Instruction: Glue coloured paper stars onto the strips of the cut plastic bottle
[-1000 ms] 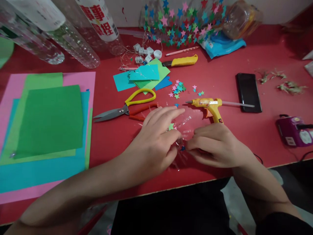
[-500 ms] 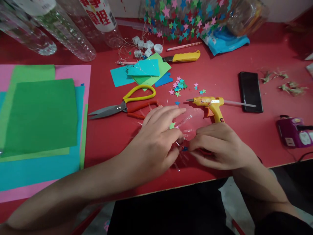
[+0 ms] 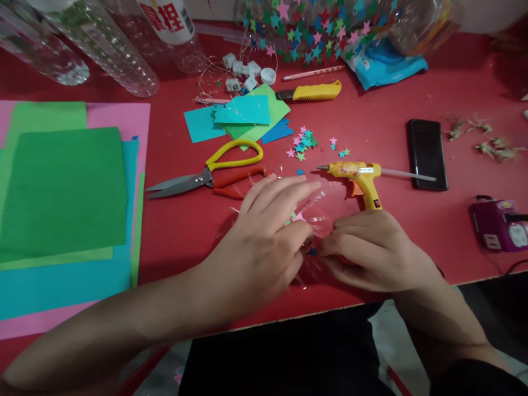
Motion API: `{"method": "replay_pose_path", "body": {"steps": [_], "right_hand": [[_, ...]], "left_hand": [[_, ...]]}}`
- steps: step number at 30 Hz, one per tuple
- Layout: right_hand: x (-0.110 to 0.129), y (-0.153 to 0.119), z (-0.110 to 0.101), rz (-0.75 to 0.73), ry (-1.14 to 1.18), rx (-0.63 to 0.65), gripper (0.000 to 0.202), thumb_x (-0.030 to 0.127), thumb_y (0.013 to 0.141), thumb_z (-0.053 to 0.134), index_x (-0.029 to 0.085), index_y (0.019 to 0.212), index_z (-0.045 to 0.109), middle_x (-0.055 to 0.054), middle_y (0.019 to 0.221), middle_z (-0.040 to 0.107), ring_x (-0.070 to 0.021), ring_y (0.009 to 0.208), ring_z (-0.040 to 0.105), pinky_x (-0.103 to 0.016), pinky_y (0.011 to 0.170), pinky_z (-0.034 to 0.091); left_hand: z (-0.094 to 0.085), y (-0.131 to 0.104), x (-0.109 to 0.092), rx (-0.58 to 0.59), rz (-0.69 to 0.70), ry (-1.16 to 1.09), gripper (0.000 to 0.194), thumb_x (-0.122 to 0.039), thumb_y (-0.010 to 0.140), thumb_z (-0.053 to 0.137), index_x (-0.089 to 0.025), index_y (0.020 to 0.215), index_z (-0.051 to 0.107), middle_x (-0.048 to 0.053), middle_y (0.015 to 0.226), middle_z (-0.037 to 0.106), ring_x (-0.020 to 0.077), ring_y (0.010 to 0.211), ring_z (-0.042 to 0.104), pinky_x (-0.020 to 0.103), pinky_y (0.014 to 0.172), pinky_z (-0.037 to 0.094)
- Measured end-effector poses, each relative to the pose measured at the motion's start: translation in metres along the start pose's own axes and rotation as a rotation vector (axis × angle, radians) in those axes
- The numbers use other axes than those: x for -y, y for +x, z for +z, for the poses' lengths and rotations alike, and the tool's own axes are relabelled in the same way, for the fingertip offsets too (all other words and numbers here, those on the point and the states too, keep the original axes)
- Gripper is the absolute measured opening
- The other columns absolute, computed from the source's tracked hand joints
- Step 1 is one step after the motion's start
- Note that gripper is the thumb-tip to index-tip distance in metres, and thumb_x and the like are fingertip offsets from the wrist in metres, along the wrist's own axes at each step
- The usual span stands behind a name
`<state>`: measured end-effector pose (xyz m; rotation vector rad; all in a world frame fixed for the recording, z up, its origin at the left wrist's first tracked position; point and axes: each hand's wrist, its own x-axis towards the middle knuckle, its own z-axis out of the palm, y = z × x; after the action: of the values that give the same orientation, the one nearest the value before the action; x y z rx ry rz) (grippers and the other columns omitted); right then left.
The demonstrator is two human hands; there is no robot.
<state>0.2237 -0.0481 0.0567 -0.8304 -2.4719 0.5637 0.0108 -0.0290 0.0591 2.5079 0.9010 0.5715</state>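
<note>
Under my hands lies a clear plastic piece (image 3: 319, 220) cut into thin strips that fan outward, with pink and green paper stars (image 3: 298, 216) on it. My left hand (image 3: 272, 236) rests over it, thumb and forefinger closed on the plastic near its middle, the other fingers stretched out. Facing it, my right hand (image 3: 367, 250) is closed in a pinch at a small blue paper star (image 3: 312, 252). The fingertips partly hide the star and the strip beside it. Just beyond my right hand, a yellow glue gun (image 3: 355, 171) lies on its side with a glue stick in it.
Yellow-and-red-handled scissors (image 3: 202, 179) lie left of my hands. Loose paper stars (image 3: 304, 141), a yellow cutter (image 3: 315, 91) and paper pieces (image 3: 243, 110) are farther back. Coloured sheets (image 3: 66, 192) cover the left side. A phone (image 3: 427, 154) and purple device (image 3: 499, 224) lie right; bottles (image 3: 169, 25) stand behind.
The view has shifted slightly. My left fingers have moved a little, showing more of the pink star; both hands stay pinched close together at the blue star.
</note>
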Motion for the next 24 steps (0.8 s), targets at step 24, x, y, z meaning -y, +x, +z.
{"method": "replay_pose_path", "body": {"steps": [24], "right_hand": [[0.0049,0.0068,0.0047,0.273,0.131,-0.083,0.007,0.011,0.081,0.059,0.018,0.083,0.058,0.007,0.062,0.051,-0.0047,0.054,0.045,-0.018,0.055,0.036]], "left_hand": [[-0.0035,0.0002,-0.0013,0.033,-0.081,-0.15,0.009,-0.01,0.075,0.06,-0.016,0.081,0.061,0.016,0.153,0.037,0.0347,0.143,0.031,0.061,0.117,0.025]]}}
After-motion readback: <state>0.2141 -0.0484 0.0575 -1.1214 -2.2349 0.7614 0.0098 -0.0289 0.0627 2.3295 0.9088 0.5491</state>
